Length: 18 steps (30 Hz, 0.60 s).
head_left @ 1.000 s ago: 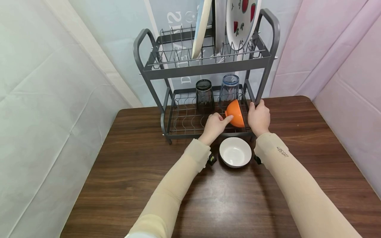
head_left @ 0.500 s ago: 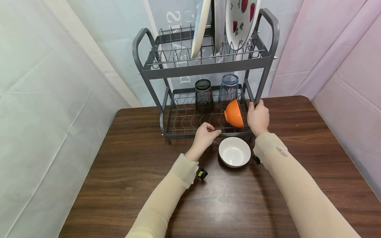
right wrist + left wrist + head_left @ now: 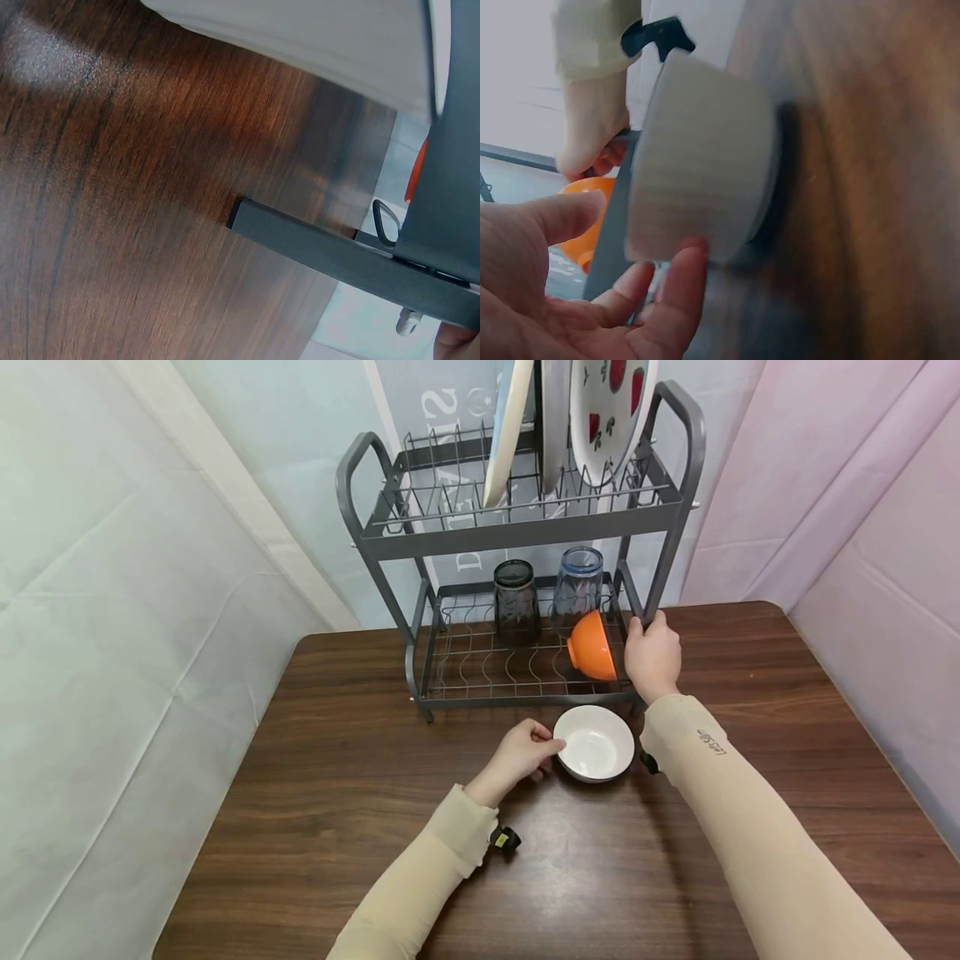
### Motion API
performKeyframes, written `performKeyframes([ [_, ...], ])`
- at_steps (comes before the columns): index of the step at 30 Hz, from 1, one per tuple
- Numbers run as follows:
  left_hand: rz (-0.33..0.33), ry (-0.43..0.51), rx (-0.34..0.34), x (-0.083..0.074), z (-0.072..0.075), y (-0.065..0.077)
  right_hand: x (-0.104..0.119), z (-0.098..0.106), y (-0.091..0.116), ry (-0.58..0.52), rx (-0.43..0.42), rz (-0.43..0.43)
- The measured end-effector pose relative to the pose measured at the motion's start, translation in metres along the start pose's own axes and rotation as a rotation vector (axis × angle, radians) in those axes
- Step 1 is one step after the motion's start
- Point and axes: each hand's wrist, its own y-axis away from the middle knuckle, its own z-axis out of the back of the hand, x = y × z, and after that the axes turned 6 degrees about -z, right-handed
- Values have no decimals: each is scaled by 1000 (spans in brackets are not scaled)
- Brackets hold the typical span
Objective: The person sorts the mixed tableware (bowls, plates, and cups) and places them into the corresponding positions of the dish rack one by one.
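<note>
A white bowl [image 3: 594,743] stands upright on the table in front of the dish rack [image 3: 517,533]. At its left rim is my left hand [image 3: 517,756], thumb and fingers parted. In the left wrist view a fingertip [image 3: 694,251] overlaps the bowl's side; whether it touches is unclear. My right hand [image 3: 652,656] grips the rack's right front post, and only a bit of it enters the right wrist view. An orange bowl [image 3: 591,647] sits tipped on its side on the lower shelf, just left of the right hand.
Two upside-down glasses, one dark [image 3: 516,606] and one bluish [image 3: 577,589], stand on the lower shelf. Above them, the upper tier holds upright plates, one with a strawberry pattern [image 3: 611,418]. Cloth-covered walls border the wooden table [image 3: 360,760].
My left hand has let go of the orange bowl and come down toward me to the white bowl. The right hand has stayed on the post.
</note>
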Motion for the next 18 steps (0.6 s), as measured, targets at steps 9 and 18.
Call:
performKeyframes([
  [9, 187, 289, 75, 9, -17, 5, 0, -1, 0, -8, 2, 0],
  [18, 220, 383, 78, 9, -27, 0, 0, -1, 0, -14, -5, -3],
])
